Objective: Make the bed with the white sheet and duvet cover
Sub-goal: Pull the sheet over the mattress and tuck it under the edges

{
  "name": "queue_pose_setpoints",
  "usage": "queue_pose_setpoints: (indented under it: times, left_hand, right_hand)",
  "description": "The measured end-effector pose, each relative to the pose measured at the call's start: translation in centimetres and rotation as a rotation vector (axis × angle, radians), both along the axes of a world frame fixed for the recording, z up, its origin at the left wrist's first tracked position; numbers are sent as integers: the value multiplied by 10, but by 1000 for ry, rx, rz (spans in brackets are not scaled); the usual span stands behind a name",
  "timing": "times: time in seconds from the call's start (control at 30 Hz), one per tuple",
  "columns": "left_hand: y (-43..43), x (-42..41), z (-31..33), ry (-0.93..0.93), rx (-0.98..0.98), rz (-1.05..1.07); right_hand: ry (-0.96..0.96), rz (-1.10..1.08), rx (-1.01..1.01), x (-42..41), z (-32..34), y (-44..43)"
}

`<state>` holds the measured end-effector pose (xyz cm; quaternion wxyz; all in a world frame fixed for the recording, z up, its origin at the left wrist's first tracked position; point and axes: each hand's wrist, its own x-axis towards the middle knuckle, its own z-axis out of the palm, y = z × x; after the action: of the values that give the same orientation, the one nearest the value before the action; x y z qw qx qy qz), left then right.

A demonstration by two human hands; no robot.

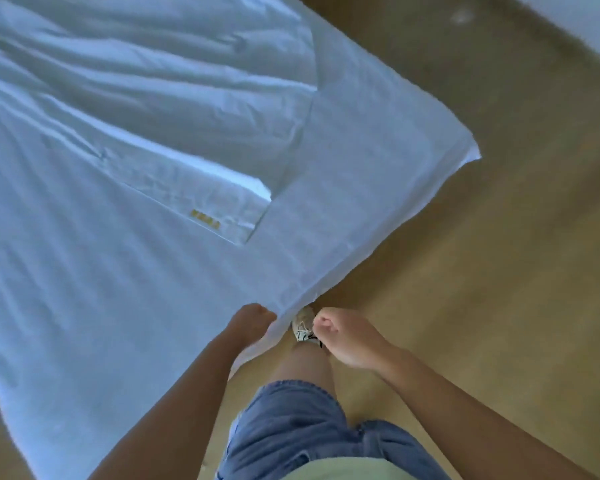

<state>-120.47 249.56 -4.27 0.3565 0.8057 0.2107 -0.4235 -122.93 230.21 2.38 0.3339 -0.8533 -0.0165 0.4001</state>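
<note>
The white sheet (343,202) lies spread wide and mostly smooth, its right corner jutting free and its near edge gripped by the left hand (250,323). On it rests what seems the duvet cover (136,98), rumpled, with a yellow label (205,220) near its corner.

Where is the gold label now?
In the head view, the gold label lies left of centre, near a corner of the duvet cover, above the left hand.
</note>
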Motion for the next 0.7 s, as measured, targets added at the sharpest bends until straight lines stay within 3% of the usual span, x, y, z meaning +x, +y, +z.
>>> queue_pose_setpoints:
  times: [0.1, 0.23, 0.43, 0.5, 0.6, 0.7]
  left_hand:
    - [14, 49, -10, 6, 24, 296]
    - [21, 116, -28, -22, 239, 598]
    - [22, 225, -94, -7, 288, 1232]
    - [13, 255, -112, 14, 393, 1396]
    - [6, 289, -124, -22, 557, 1500]
    - [-15, 328, -130, -158, 535, 1361]
  right_hand:
    - [-5, 200, -12, 81, -2, 20]
    - [-75, 335, 26, 174, -11, 43]
    - [-113, 548, -51, 296, -69, 40]
    - [-112, 602, -58, 330, -92, 23]
    - [-76, 676, -27, 378, -115, -9]
    - [-82, 690, -23, 431, -128, -34]
